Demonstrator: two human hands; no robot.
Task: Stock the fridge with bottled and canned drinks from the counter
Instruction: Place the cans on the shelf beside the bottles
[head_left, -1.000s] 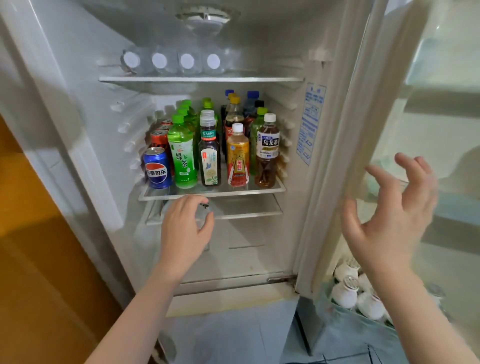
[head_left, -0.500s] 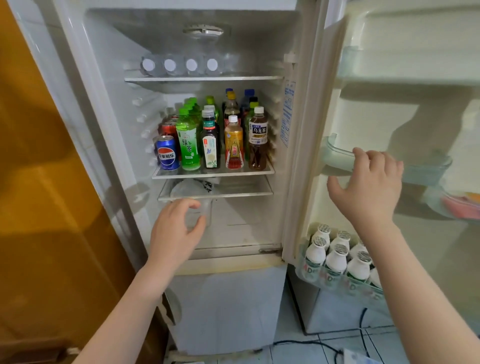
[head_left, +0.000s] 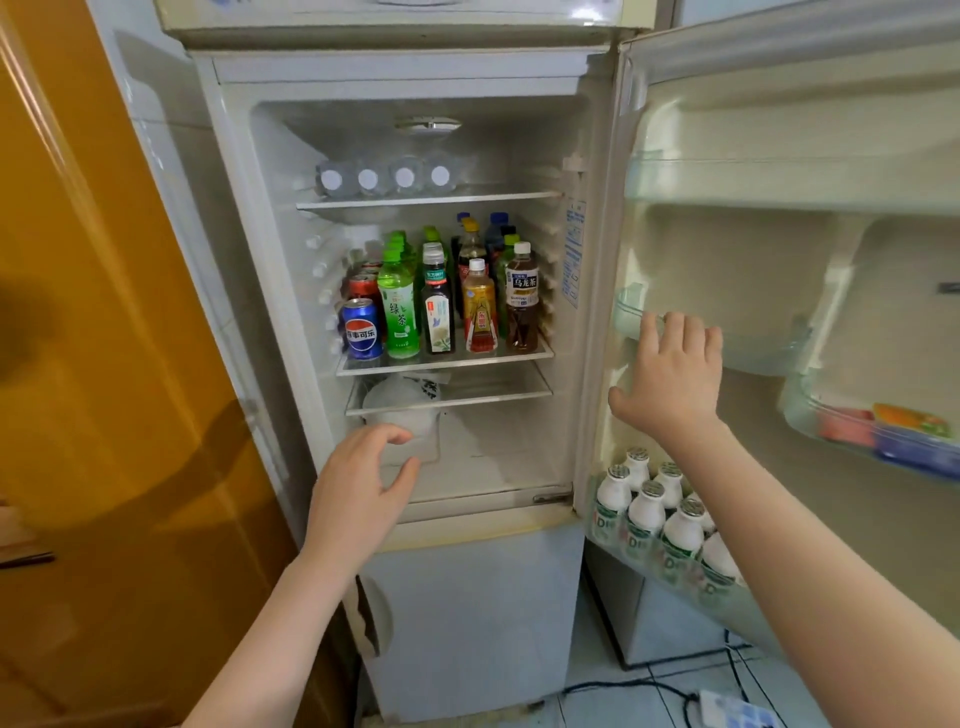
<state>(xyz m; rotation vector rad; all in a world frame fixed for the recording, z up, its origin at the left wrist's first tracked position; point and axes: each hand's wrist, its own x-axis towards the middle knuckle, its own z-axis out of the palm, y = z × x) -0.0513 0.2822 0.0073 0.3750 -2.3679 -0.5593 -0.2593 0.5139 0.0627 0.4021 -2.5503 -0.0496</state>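
The fridge (head_left: 260, 249) stands open. Its middle shelf (head_left: 447, 361) holds a blue cola can (head_left: 361, 330), a green tea bottle (head_left: 399, 312), a dark bottle (head_left: 437, 312), an orange bottle (head_left: 479, 314) and a brown tea bottle (head_left: 522, 306), with more behind. Several water bottles (head_left: 387, 177) lie on the top shelf. My left hand (head_left: 358, 493) hovers before the lowest compartment, fingers loosely curled, holding nothing. My right hand (head_left: 670, 379) rests with straight fingers against the rim of the middle door shelf (head_left: 769, 353).
Several small white bottles (head_left: 647, 514) fill the bottom rack of the open door (head_left: 753, 249). Coloured packets (head_left: 893, 431) lie in a door tray at right. A white bag (head_left: 400, 400) sits under the middle shelf. An orange wooden door (head_left: 104, 364) stands at left; a power strip (head_left: 727, 712) lies on the floor.
The view has pulled back from the fridge. My left hand dropped from the shelf edge to the lower compartment. My right hand moved from mid-air onto the door shelf rim.
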